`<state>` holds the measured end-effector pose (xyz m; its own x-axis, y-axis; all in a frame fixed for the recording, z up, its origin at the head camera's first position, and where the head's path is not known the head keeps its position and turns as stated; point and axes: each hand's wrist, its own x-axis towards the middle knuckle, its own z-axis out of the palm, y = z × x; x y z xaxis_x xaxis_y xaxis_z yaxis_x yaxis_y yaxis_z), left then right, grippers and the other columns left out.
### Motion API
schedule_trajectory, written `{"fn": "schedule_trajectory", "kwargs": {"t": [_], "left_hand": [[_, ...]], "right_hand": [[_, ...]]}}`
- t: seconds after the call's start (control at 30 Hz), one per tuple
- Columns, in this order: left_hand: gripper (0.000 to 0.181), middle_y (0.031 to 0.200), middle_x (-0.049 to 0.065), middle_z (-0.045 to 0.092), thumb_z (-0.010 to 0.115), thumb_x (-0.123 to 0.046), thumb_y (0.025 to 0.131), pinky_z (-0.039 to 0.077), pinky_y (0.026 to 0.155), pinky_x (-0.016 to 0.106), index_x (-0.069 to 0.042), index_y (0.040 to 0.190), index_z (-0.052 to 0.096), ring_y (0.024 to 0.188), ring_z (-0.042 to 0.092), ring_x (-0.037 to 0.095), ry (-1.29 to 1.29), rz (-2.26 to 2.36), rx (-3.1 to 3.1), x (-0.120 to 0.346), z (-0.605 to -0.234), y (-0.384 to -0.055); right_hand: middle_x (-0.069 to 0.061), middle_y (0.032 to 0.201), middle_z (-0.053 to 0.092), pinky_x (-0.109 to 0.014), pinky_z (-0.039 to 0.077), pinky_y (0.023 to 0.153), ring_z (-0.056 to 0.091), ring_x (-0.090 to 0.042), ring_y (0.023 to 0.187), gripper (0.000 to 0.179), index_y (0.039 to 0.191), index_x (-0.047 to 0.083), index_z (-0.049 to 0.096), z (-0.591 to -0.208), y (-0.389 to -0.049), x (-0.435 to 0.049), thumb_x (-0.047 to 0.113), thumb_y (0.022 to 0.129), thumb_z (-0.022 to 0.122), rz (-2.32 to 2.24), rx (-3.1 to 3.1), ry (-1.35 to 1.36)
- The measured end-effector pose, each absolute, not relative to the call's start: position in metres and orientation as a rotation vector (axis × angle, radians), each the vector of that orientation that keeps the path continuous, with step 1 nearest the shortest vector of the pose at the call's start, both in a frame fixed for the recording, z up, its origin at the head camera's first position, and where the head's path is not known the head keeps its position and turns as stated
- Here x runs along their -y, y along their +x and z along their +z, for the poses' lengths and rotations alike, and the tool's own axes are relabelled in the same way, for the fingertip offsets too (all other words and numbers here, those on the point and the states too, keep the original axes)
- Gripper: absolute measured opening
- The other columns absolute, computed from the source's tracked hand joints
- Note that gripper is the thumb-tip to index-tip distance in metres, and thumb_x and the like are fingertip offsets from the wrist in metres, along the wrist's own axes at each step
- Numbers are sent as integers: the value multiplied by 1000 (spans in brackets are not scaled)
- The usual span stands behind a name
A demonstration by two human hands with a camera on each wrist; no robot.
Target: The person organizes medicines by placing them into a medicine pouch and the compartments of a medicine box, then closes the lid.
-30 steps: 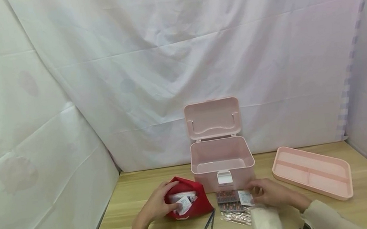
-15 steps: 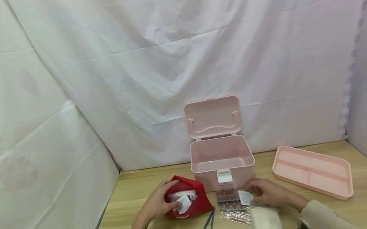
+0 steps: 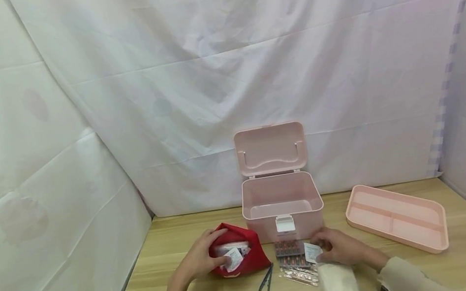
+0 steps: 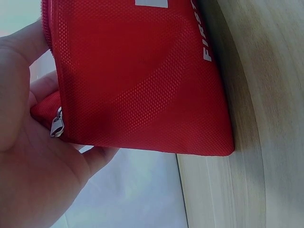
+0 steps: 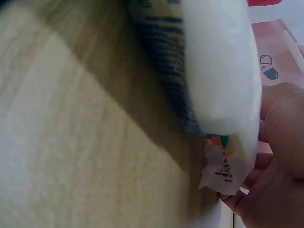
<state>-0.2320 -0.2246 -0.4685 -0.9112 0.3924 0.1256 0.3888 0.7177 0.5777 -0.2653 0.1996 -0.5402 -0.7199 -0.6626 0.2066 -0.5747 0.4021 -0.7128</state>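
Note:
My left hand (image 3: pixel 202 259) grips the left side of a red zip pouch (image 3: pixel 255 256), its thumb inside the mouth. White packets (image 3: pixel 234 258) show in the pouch. In the left wrist view, the fingers curl round the zip edge of the red pouch (image 4: pixel 128 80), which bears the white letters "FIRST". My right hand (image 3: pixel 343 247) pinches the edge of a small white printed packet (image 3: pixel 312 252) beside red-and-grey capsule blister packs (image 3: pixel 290 254). In the right wrist view, a plastic-wrapped white bundle (image 5: pixel 221 71) partly hides the right hand (image 5: pixel 280 156).
A pink box (image 3: pixel 285 227) with its lid raised stands behind the blister packs. To the right lies a pink divided tray (image 3: pixel 397 219). Tweezers (image 3: pixel 265 287), clear-wrapped thin strips (image 3: pixel 300 275) and the white bundle (image 3: pixel 338 285) lie nearer the front.
The small white packet and my right hand have shifted slightly to the right, away from the blister packs. My left hand and the red pouch stay put.

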Motion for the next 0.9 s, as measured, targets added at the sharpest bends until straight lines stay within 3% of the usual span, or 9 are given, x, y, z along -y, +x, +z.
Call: {"fn": "schedule_trajectory", "kwargs": {"t": [0.27, 0.6, 0.73, 0.9], "left_hand": [[68, 124, 6, 56, 83, -27, 80, 49, 97, 51, -14, 140, 55, 111, 55, 23, 683, 953, -2936, 224, -469, -231], [68, 123, 6, 57, 84, -26, 79, 49, 97, 51, -13, 140, 55, 110, 56, 22, 705, 949, -2948, 224, -471, -231], [68, 123, 6, 57, 83, -26, 80, 49, 96, 50, -13, 140, 55, 110, 56, 22, 710, 938, -2957, 224, -472, -231], [67, 124, 5, 56, 82, -27, 81, 49, 97, 49, -14, 141, 54, 110, 55, 21, 681, 949, -2940, 224, -470, -231]], "right_hand": [[-1, 90, 58, -23, 47, 63, 53, -7, 76, 26, 102, 8, 63, -543, -263, -200, 17, 83, 79, -1251, -2562, -1100], [2, 88, 67, -23, 49, 65, 59, -3, 78, 17, 100, 11, 57, -542, -263, -197, 14, 91, 71, -1314, -2545, -980], [-2, 102, 72, -24, 53, 76, 65, -9, 91, 19, 109, 12, 59, -541, -263, -195, 14, 92, 68, -1329, -2542, -969], [-6, 124, 67, -29, 53, 90, 62, -28, 114, 30, 123, 15, 62, -537, -263, -192, 14, 94, 66, -1338, -2610, -982]]}}
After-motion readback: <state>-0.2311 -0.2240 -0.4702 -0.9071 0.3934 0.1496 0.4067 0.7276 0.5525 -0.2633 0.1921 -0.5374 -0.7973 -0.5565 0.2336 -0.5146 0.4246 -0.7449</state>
